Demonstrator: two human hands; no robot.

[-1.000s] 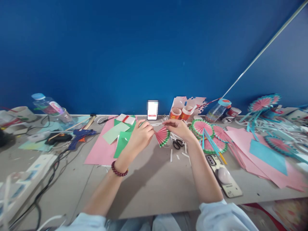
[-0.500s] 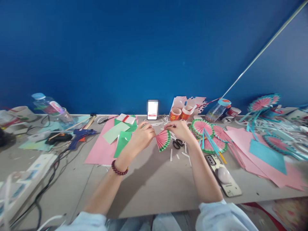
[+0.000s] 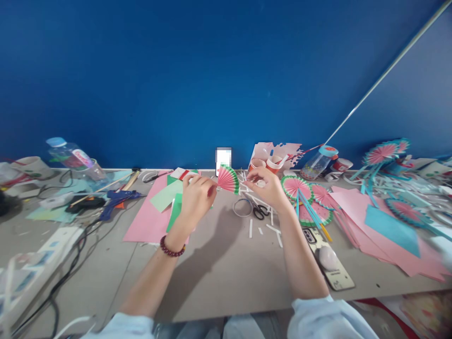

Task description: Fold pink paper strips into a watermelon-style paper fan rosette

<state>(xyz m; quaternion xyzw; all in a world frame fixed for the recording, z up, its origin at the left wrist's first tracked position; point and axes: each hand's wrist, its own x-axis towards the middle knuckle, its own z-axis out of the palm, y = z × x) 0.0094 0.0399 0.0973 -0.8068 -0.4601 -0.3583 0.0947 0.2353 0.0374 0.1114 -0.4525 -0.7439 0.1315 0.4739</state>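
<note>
A small pleated paper fan [image 3: 228,179], pink with a green rim, is held up above the grey table [image 3: 219,273]. My left hand [image 3: 196,195], with a bead bracelet at the wrist, pinches the fan at its narrow end. My right hand [image 3: 266,186] is closed in a pinch just right of the fan's edge, fingertips near it; what it grips is too small to make out. Under the hands lie a tape ring [image 3: 242,207] and black scissors [image 3: 260,211].
Pink paper [image 3: 148,221] and green sheets [image 3: 173,193] lie left of my hands; finished fans [image 3: 300,190], more pink paper [image 3: 388,235] and a phone [image 3: 328,259] on the right. A glue gun [image 3: 116,197], cables, a power strip [image 3: 38,263], a bottle [image 3: 70,157], paper cups [image 3: 268,165].
The fan has swung from hanging below my hands to pointing up and right. Both hands rose slightly, my left hand moving a little left, uncovering the tape ring.
</note>
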